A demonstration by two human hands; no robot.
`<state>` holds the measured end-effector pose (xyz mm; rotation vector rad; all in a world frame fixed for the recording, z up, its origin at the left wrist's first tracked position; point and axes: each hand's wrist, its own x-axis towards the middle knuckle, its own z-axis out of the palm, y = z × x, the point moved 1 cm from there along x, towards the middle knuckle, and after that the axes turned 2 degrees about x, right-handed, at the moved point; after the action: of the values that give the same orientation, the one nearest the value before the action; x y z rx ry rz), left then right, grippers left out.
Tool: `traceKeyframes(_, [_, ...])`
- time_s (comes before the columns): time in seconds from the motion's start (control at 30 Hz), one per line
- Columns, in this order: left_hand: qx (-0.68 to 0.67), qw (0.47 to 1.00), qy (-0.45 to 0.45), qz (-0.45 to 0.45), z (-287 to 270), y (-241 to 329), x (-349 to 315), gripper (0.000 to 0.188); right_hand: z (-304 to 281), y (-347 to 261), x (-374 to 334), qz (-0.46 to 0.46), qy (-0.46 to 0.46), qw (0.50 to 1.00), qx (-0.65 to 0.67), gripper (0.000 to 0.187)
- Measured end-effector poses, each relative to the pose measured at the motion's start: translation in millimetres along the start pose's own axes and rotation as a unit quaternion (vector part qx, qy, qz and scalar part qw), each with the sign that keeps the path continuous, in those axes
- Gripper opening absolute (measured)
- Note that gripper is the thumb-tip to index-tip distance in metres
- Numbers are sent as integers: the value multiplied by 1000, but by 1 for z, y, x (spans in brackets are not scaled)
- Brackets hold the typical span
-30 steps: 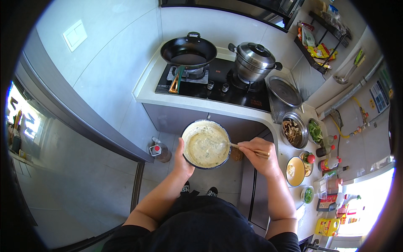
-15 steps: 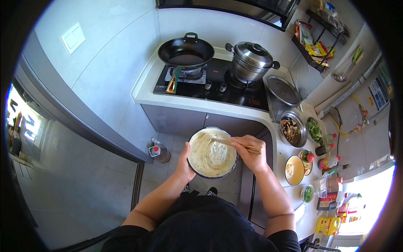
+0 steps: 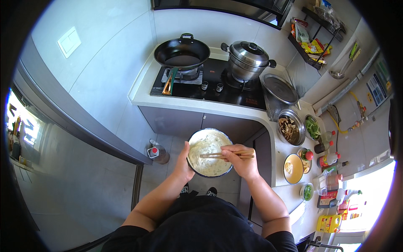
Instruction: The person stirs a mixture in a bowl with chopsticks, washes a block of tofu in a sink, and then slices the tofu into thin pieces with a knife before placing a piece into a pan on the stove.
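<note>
A round dark-rimmed bowl (image 3: pixel 218 171) is held in the air in front of me, above the floor. Pale, thick batter (image 3: pixel 201 147) with small green flecks coats its inside. My left hand (image 3: pixel 183 164) grips the bowl's left side, thumb up at the rim. Over the right rim, my right hand (image 3: pixel 242 161) is closed round a pair of wooden chopsticks (image 3: pixel 213 155). Their tips dip into the batter left of the middle, lying nearly level.
A wok (image 3: pixel 181 53) and a lidded steel pot (image 3: pixel 247 59) stand on the gas stove (image 3: pixel 214 90). On the right counter are a steel bowl of sliced food (image 3: pixel 290 128), a yellow bowl (image 3: pixel 293 168), chopped greens (image 3: pixel 308 192) and several bottles. A jug (image 3: pixel 158 154) stands on the floor.
My right hand has moved left and slightly down, taking the chopstick tips from the bowl's upper middle toward its left side. The batter's surface has shifted. My left hand keeps its grip.
</note>
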<state>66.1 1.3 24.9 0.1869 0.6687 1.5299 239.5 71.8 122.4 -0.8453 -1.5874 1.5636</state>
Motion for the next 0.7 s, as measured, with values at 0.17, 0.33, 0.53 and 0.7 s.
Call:
traceKeyframes(0.17, [-8,1000,-18,2,0,2,-3,75,-12,9,7,-179,74,975,-104,12])
traceKeyframes(0.33, [-35,999,-30,27,-9,13,2,76,-20,-23,-7,-210,61,948,-233,11])
traceKeyframes(0.53, [-32,999,1,28,-13,16,4,75,-30,-43,-16,-70,-42,971,-224,10])
traceKeyframes(0.7, [-42,999,-20,-23,-13,-2,7,73,-9,-19,-8,28,-48,998,-39,13])
